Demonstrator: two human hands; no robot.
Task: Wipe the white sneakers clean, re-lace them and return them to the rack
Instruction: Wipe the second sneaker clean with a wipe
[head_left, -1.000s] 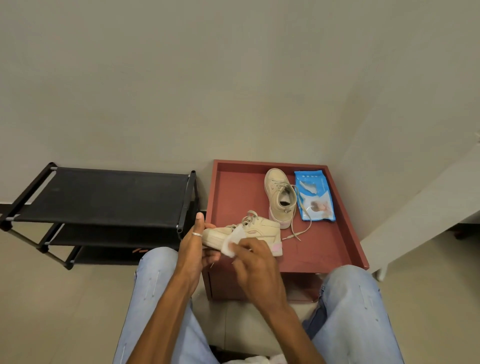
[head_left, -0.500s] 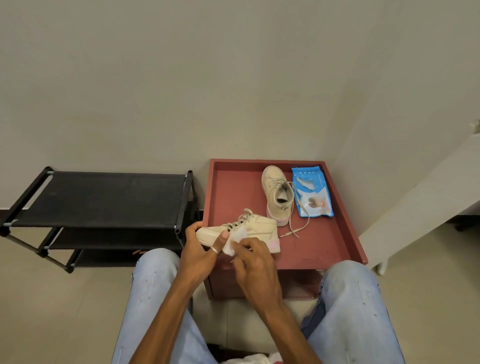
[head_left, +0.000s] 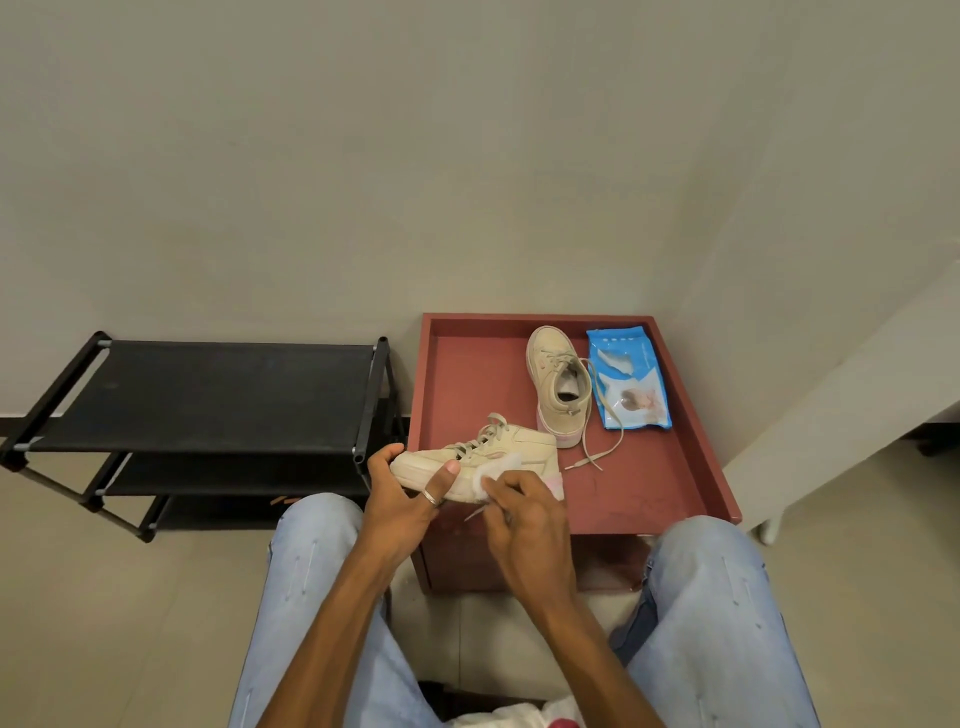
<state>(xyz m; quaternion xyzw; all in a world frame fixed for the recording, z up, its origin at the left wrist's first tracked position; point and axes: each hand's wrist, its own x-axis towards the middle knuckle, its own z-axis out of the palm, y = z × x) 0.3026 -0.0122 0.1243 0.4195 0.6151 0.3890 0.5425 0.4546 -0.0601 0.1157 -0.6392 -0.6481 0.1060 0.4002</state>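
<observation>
Read the red-brown wooden tray-top table (head_left: 467, 374) as a dial, with 6 o'clock at the edge nearest you.

1. Your left hand (head_left: 400, 499) grips the toe end of the cream-white lace-up sneaker (head_left: 511, 447), with fingers curled over the toe and the thumb on the near side wall.
2. Your right hand (head_left: 524, 525) pinches a crumpled white wipe (head_left: 496, 473) and presses it against the near side wall of that sneaker, at mid-length.
3. The held sneaker sits at 7 o'clock on the table, upright, with its toe toward 9 o'clock and its heel toward 3 o'clock. Whether its sole touches the table cannot be told.
4. The second cream-white sneaker (head_left: 558, 384) stands at 1 o'clock with its toe toward 12 o'clock. Its loose lace (head_left: 597, 452) trails toward 5 o'clock.
5. The blue plastic wipes pack (head_left: 628, 384) lies flat just beside it, at 2 o'clock.
6. The black metal-and-fabric shoe rack (head_left: 208, 395) stands beyond the table's 9 o'clock side.
</observation>
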